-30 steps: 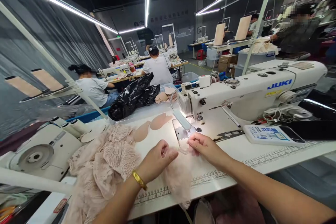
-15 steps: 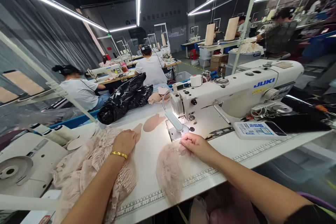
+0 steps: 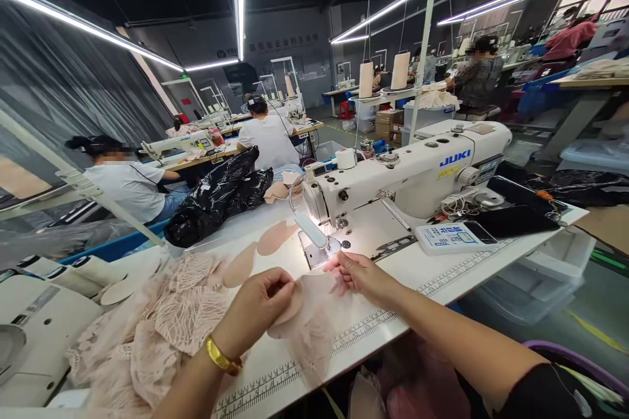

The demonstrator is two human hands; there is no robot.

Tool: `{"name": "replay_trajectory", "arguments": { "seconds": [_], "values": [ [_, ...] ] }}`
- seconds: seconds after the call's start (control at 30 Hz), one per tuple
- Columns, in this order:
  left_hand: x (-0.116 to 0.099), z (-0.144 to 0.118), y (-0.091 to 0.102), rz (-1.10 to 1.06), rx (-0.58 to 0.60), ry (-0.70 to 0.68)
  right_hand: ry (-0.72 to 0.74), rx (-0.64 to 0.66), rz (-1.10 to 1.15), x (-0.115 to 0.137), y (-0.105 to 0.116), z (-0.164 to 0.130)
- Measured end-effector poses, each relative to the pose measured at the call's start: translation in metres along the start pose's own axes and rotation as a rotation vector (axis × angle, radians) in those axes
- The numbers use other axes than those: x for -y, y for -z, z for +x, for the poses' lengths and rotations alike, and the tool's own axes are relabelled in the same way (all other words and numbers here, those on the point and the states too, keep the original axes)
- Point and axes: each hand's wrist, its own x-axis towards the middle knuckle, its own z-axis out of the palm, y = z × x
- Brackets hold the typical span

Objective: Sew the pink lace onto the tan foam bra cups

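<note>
On a white bench with a printed ruler scale along its near edge, a white JUKI sewing machine stands just beyond the right hand. That hand pinches a sheer, pale pink lace cloth, which spreads toward the left hand. The left hand grips a flat, beige, round-edged pad over the cloth. A crumpled heap of pale pink lace fabric lies left of that hand; two flat, beige-pink cutouts lie ahead of it.
</note>
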Motion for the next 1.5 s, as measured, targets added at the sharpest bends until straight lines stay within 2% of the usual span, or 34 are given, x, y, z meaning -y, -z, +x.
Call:
{"name": "replay_trajectory", "arguments": {
  "seconds": [0.1,0.2,0.27,0.33,0.43,0.53,0.6,0.67,0.7,0.77,0.83,0.87,0.9,0.93,0.97,1.03,1.1,1.17,1.23,1.33,1.43,1.5],
  "values": [
    [-0.005,0.004,-0.014,0.021,0.0,-0.034,0.037,0.005,-0.111,0.005,-0.007,-0.005],
    [-0.007,0.009,-0.014,0.04,-0.031,-0.07,0.053,0.006,-0.243,0.017,-0.016,-0.012],
    [-0.011,0.008,-0.01,-0.03,0.014,-0.121,0.088,0.049,-0.352,0.03,-0.021,-0.019],
    [-0.017,0.007,-0.008,-0.151,0.159,-0.171,0.155,0.156,-0.518,0.048,-0.026,-0.025],
    [-0.024,0.005,-0.007,-0.328,0.448,-0.246,0.251,0.36,-0.751,0.078,-0.031,-0.032],
    [-0.023,0.005,-0.008,-0.415,0.575,-0.291,0.293,0.467,-0.861,0.104,-0.033,-0.033],
    [-0.019,0.004,-0.007,-0.429,0.558,-0.24,0.345,0.453,-0.96,0.115,-0.033,-0.03],
    [-0.015,0.001,-0.002,-0.441,0.462,-0.155,0.443,0.372,-1.116,0.121,-0.033,-0.025],
    [-0.013,-0.001,0.001,-0.428,0.365,-0.131,0.511,0.315,-1.2,0.122,-0.034,-0.023],
    [-0.009,-0.004,0.009,-0.314,0.085,-0.159,0.664,0.189,-1.325,0.118,-0.038,-0.018],
    [-0.005,-0.007,0.017,-0.069,-0.225,-0.292,0.795,0.087,-1.349,0.107,-0.043,-0.013],
    [-0.003,-0.007,0.02,0.077,-0.341,-0.377,0.835,0.059,-1.325,0.099,-0.044,-0.01],
    [-0.001,-0.008,0.021,0.222,-0.405,-0.451,0.858,0.052,-1.287,0.09,-0.044,-0.006],
    [0.002,-0.009,0.02,0.357,-0.423,-0.508,0.869,0.057,-1.248,0.079,-0.042,-0.001],
    [0.004,-0.009,0.017,0.478,-0.391,-0.542,0.865,0.078,-1.219,0.066,-0.038,0.004],
    [0.008,-0.009,0.004,0.649,-0.218,-0.554,0.831,0.157,-1.221,0.041,-0.023,0.017],
    [0.011,-0.006,-0.012,0.713,-0.043,-0.545,0.784,0.3,-1.281,0.019,-0.003,0.029],
    [0.011,0.003,-0.027,0.713,0.043,-0.576,0.764,0.388,-1.309,0.005,0.017,0.039],
    [0.012,0.017,-0.037,0.719,0.076,-0.59,0.774,0.428,-1.309,-0.001,0.032,0.045],
    [0.014,0.041,-0.046,0.745,0.118,-0.537,0.821,0.475,-1.308,0.002,0.044,0.049],
    [0.022,0.054,-0.053,0.74,0.103,-0.481,0.838,0.425,-1.316,0.008,0.048,0.047],
    [0.027,0.054,-0.057,0.711,0.043,-0.472,0.819,0.375,-1.357,0.01,0.051,0.043]
  ]
}}
